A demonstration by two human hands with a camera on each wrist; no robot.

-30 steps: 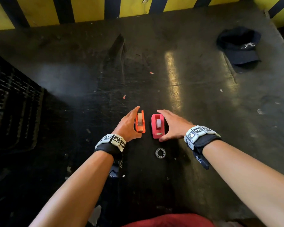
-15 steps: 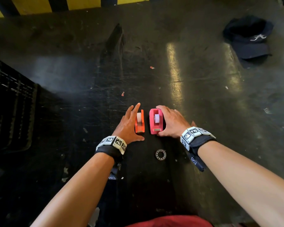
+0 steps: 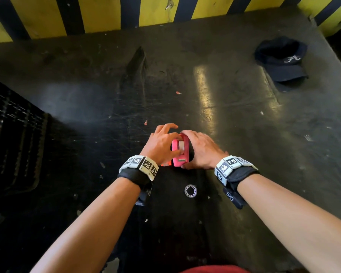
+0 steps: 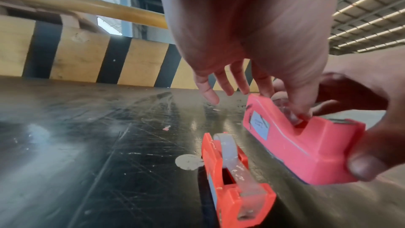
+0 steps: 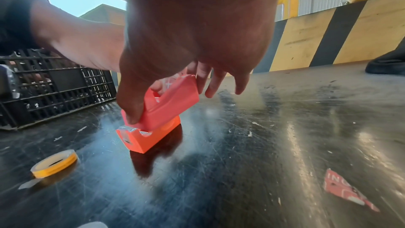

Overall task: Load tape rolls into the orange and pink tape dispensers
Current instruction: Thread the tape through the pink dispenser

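1. Black slatted crate [image 3: 12,138] at the far left edge of the dark scratched table [image 3: 87,107].
2. Left hand [image 3: 159,144], reaching across from the left: thumb and forefinger pinched into the top slot of the pink tape dispenser [image 3: 180,154], on the tape roll [image 3: 181,144] seated there; remaining fingers spread loosely above the table, touching nothing.
3. Orange tape dispenser [image 4: 234,185], standing on the table below the left hand and just beside the pink one; roll already in its cradle, tape strip drawn forward to the cutter; almost hidden under the left wrist in the head view.
4. Pink tape dispenser lifted off the table and tilted, held between both hands.
5. Right hand [image 3: 201,150], clasping the pink dispenser from the right: thumb pressed on the cutter end, fingers curled round the far end.
6. Loose ring-shaped tape roll [image 3: 190,191], flat on the table, nearer the person than both dispensers.
7. Dark cap [image 3: 282,62] at the far right corner, well apart from the hands.
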